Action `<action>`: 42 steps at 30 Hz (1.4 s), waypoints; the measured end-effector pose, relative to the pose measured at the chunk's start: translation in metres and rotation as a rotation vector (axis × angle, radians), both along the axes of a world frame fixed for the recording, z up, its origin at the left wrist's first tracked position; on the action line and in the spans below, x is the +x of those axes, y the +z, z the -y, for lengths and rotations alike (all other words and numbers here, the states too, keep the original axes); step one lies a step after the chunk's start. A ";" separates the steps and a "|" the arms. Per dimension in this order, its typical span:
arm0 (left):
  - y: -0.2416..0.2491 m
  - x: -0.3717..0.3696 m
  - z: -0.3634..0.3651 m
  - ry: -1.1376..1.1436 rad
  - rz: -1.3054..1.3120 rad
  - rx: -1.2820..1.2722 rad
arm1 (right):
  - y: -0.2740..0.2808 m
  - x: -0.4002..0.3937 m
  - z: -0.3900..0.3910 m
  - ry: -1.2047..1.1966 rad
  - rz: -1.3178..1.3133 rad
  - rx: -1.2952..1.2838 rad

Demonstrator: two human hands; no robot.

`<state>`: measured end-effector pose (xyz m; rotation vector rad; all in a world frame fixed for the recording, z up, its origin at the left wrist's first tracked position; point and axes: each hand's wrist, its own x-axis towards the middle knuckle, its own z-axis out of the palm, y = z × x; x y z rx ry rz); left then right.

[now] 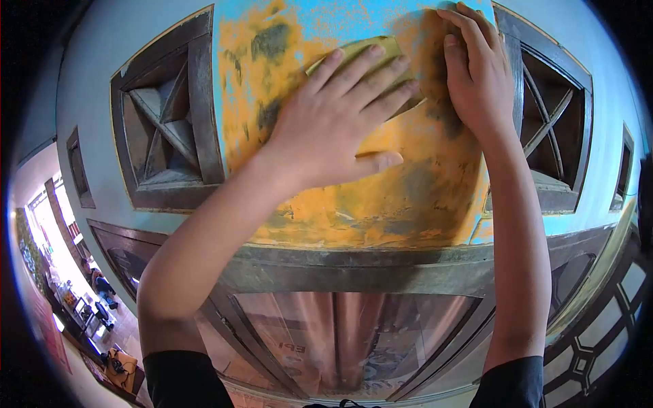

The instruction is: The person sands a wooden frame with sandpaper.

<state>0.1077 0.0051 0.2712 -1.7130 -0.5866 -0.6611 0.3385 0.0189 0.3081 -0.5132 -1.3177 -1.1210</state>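
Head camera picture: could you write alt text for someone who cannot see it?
A person's left hand presses a yellowish sanding sheet flat against a worn orange and blue panel, while the right hand rests on the panel beside it. Dark wooden lattice frames flank the panel.

lettering: faint mirrored characters, roughly "EPI", are seen on the glass panel [340, 340] below the painted wall | legibility: too blurred for the word to be read | other text: none is made out
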 end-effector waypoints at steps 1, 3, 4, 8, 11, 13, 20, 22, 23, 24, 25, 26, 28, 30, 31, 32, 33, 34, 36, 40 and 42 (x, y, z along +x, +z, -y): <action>0.000 -0.002 0.003 0.002 -0.028 -0.034 | -0.001 -0.002 0.007 -0.021 -0.001 -0.021; 0.015 -0.012 -0.001 0.013 0.089 0.074 | 0.000 -0.003 0.007 -0.022 0.000 -0.023; 0.020 -0.017 -0.005 0.014 0.150 0.111 | 0.000 -0.002 0.000 -0.002 -0.002 -0.004; -0.023 0.007 -0.001 -0.062 0.067 -0.011 | 0.000 -0.001 0.002 -0.011 0.018 0.027; -0.044 0.013 0.004 -0.114 -0.049 -0.128 | -0.002 0.002 0.004 0.032 -0.019 -0.116; -0.047 0.011 0.005 -0.131 -0.087 -0.137 | -0.003 0.004 -0.007 0.029 -0.011 -0.062; -0.056 -0.015 -0.006 -0.318 -0.240 0.026 | -0.015 0.011 -0.013 -0.038 0.042 0.030; -0.057 -0.024 -0.003 -0.346 -0.231 0.110 | -0.022 0.010 -0.009 0.017 0.043 -0.014; -0.057 -0.027 -0.001 -0.342 -0.232 0.152 | -0.026 0.009 -0.007 0.046 0.048 -0.035; -0.056 -0.029 0.000 -0.337 -0.235 0.197 | -0.030 0.009 -0.004 0.052 0.051 -0.046; -0.056 -0.030 0.001 -0.338 -0.215 0.195 | -0.034 0.010 -0.003 0.081 0.063 -0.063; -0.057 -0.031 0.001 -0.338 -0.196 0.195 | -0.038 0.011 -0.003 0.111 0.075 -0.079; -0.058 -0.034 0.001 -0.331 -0.166 0.202 | -0.049 0.003 0.010 0.334 0.040 -0.175; -0.060 -0.032 0.001 -0.323 -0.147 0.213 | -0.062 -0.003 0.025 0.326 0.132 -0.068; -0.060 -0.032 0.001 -0.336 -0.140 0.203 | -0.070 -0.007 0.033 0.319 0.179 -0.015; -0.060 -0.032 0.001 -0.349 -0.133 0.192 | -0.083 -0.018 0.044 0.334 0.278 -0.015; -0.060 -0.033 0.001 -0.362 -0.127 0.178 | -0.092 -0.033 0.049 0.378 0.342 -0.046; -0.060 -0.035 0.003 -0.402 -0.124 0.186 | -0.102 -0.049 0.054 0.422 0.406 -0.080; -0.061 -0.039 0.001 -0.366 -0.101 0.190 | -0.112 -0.058 0.040 0.473 0.394 -0.205; -0.073 -0.056 0.008 -0.301 0.032 0.060 | -0.102 -0.047 0.024 0.182 0.427 -0.287; -0.085 -0.071 0.014 -0.198 0.094 -0.082 | -0.089 -0.033 0.024 0.010 0.466 -0.239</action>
